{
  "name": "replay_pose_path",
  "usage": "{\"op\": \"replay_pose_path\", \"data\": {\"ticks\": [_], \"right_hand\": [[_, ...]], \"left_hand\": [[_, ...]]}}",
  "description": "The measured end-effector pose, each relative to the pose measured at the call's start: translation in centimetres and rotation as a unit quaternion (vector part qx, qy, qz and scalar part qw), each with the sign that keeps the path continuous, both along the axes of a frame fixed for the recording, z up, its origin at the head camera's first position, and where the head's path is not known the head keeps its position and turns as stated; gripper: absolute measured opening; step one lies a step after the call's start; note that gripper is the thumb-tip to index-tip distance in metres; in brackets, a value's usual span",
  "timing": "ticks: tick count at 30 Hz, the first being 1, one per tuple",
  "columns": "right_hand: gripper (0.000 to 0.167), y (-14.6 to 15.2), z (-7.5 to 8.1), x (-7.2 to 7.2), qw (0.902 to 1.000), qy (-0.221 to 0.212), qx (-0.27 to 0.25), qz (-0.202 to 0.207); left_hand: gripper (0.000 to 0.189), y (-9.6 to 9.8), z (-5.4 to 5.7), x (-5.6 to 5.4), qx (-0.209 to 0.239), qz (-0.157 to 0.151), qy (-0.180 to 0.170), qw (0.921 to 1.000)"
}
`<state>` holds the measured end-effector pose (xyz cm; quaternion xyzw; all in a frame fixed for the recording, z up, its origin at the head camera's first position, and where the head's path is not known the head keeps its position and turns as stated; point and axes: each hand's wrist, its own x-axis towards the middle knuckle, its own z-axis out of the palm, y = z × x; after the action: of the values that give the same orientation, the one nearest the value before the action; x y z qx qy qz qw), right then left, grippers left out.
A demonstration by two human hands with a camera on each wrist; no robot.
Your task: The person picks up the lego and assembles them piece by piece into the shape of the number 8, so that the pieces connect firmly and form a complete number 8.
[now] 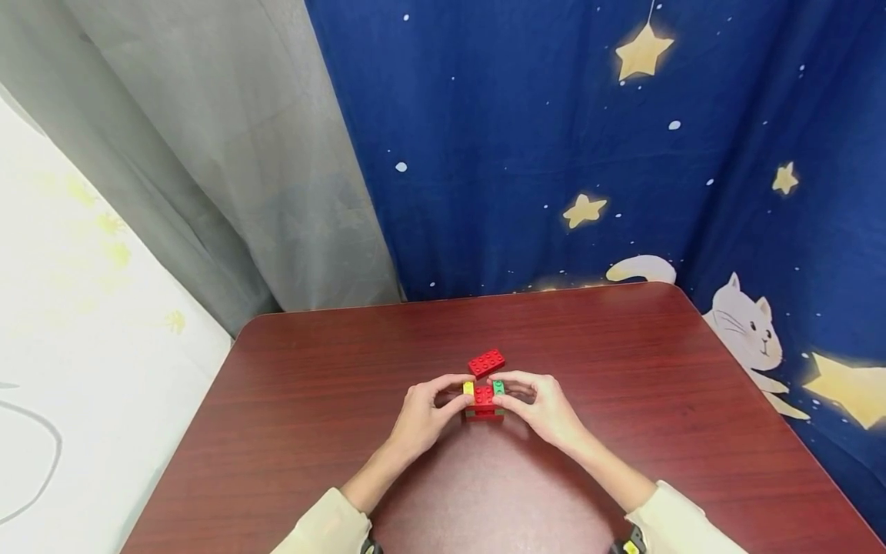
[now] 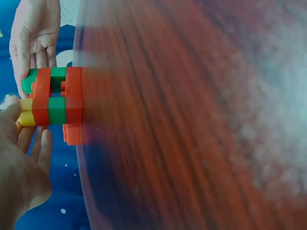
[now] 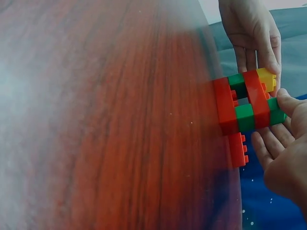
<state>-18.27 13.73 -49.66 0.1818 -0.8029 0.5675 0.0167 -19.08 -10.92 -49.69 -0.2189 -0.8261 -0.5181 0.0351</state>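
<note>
Gripping, left hand: left hand [image 1: 419, 419] pinches the yellow brick [image 1: 468, 388] between thumb and fingers, thumb on the side nearer the person.
Gripping, right hand: right hand [image 1: 551, 414] pinches the top green brick [image 1: 498, 387] the same way, at the opposite end of the stack.
Stack, position: upright on the counter [image 1: 332, 369], directly between the two hands, near the person's side of the loose brick.
Stack, base: bottom red brick [image 2: 74, 98], lying flat on the counter.
Stack, second layer: two lower green bricks, one toward the left end [image 2: 57, 111] and one toward the right end [image 3: 245, 118], with a gap between them.
Stack, third layer: upper red brick [image 1: 483, 395] bridging both lower green bricks; studs show between the end pieces.
Stack, top: yellow brick on the left end and top green brick on the right end, both touching the upper red brick.
Loose brick: one loose red brick [image 1: 487, 362] lies studs up on the counter, just beyond the stack, set at an angle; neither hand touches it.
Counter: dark reddish wood grain, rounded far corners.
Backdrop: grey curtain [image 1: 277, 154] at left; blue curtain [image 1: 484, 154] with stars and a white cat at right.
Sleeves: pale, both ending above the wrists.
</note>
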Motion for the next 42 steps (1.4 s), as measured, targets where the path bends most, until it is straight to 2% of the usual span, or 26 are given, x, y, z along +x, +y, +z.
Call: {"op": "replay_pose_path", "data": {"ticks": [7,13,23,31,42], "right_hand": [[0.035,0.12,-0.04,0.19,0.9999,0.015,-0.003,0.001],[0.037,0.34,-0.35,0.25,0.9999,0.008,-0.005,0.003],[0.037,0.19,-0.43,0.09,0.9997,0.017,-0.017,0.011],[0.038,0.06,-0.42,-0.19,0.9994,0.021,-0.023,0.014],[0.037,-0.15,-0.37,-0.26,0.9995,0.022,-0.021,0.009]], "left_hand": [[0.034,0.24,-0.45,0.15,0.005,-0.002,-0.003,1.0000],[0.034,0.39,-0.80,0.19,0.009,-0.006,-0.004,0.9999],[0.036,0.23,-0.78,0.05,-0.005,-0.005,0.005,1.0000],[0.037,0.08,-0.54,-0.16,-0.022,-0.008,0.031,0.9993],[0.036,-0.11,-0.39,-0.16,-0.016,-0.004,0.024,0.9996]]}}
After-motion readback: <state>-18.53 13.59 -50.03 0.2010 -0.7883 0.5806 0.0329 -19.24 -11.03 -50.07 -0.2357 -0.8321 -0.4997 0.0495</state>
